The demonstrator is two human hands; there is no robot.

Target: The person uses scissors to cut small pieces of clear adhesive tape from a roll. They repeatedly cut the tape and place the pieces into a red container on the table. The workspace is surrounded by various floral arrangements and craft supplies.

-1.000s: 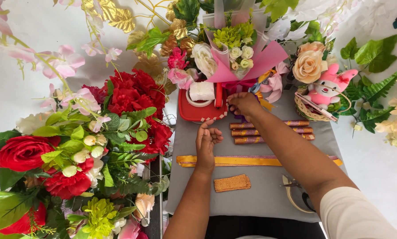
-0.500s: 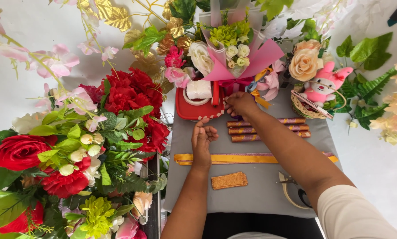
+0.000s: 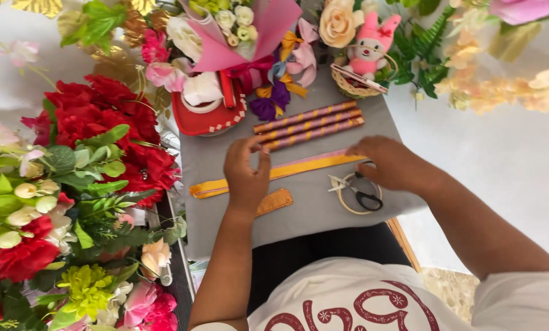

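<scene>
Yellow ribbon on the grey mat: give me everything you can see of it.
The ribbon is a long flat yellow strip with a pinkish edge, fabric by the look. It lies stretched out flat across the grey mat, slanting slightly up to the right, below three rolled sticks. The left hand covers its middle; the right hand rests on its right end. Its left end lies free.

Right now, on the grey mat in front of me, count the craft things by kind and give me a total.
Striped ribbon rolls: 3
Yellow ribbon strip: 1
Orange ruler: 1
Small scissors: 1
Ribbon bows: 3, though they overlap
Total: 9
The left hand and right hand rest on the yellow ribbon strip.
</scene>
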